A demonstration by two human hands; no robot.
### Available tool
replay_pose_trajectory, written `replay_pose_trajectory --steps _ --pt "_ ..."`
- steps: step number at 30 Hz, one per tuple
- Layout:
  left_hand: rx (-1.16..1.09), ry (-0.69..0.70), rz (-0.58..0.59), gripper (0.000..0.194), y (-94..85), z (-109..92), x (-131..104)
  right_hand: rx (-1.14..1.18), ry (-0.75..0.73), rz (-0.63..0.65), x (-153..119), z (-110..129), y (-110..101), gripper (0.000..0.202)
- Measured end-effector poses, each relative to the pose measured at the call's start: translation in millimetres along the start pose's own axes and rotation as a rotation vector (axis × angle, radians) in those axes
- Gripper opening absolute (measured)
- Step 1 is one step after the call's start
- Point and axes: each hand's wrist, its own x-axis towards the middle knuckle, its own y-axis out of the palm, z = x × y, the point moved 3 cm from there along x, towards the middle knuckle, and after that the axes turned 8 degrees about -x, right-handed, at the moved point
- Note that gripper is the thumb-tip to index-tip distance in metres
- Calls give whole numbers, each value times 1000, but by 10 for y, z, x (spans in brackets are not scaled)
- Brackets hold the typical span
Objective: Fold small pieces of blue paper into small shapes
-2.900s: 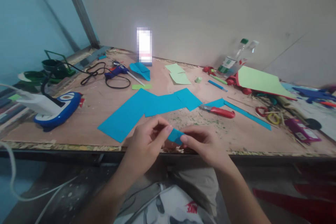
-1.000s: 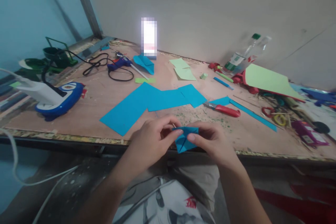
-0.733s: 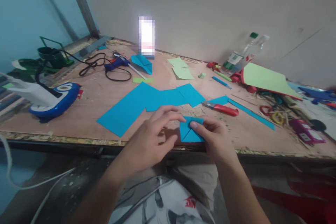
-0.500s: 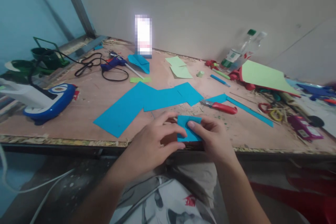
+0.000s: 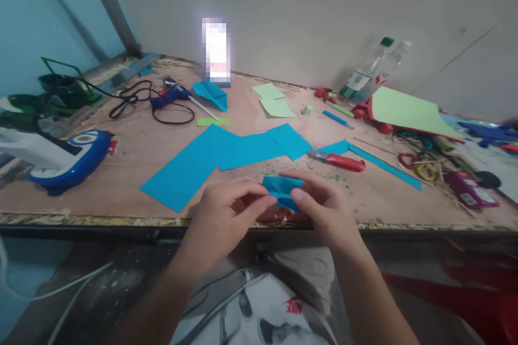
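Our L hand [image 5: 224,213] & R hand [image 5: 329,210] each pinch the bent blue paper [image 5: 279,184]; we shd press lightly, w/ edges lined up.

Grey wall [image 5: 303,11] behind wooden table [image 5: 125,161]

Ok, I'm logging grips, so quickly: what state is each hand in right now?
Left hand: closed, pinching the left side of the folded blue paper.
Right hand: closed, holding the same paper's right side, thumb on top.
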Motion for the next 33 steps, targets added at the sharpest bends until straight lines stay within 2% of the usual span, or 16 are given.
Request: replay_pose_trajectory --steps 4,9,14,22,26,30,33 --pt "-3 5 -115 15 -32 35 -24 166 -66 -34 -15 -9 -12 26" --pt "-58 -19 -146 13 -40 40 -24 40 -143 77 -22 34 36 24" --pt "-57 -15 -130 16 -27 49 -22 -31 -139 5 2 53 21 14" --pt "-46 -93 -170 11 -20 53 -49 -104 -76 -99 -8 48 14 8" --pt "-17 -16 -182 12 -1 63 -53 -24 -46 -123 -15 7 24 14" --pt "-181 -92 -191 11 37 93 -69 22 -103 -151 -33 -8 26 24" --pt "-276 -175 -160 30 44 81 -60 25 -149 -182 -49 -4 25 28"
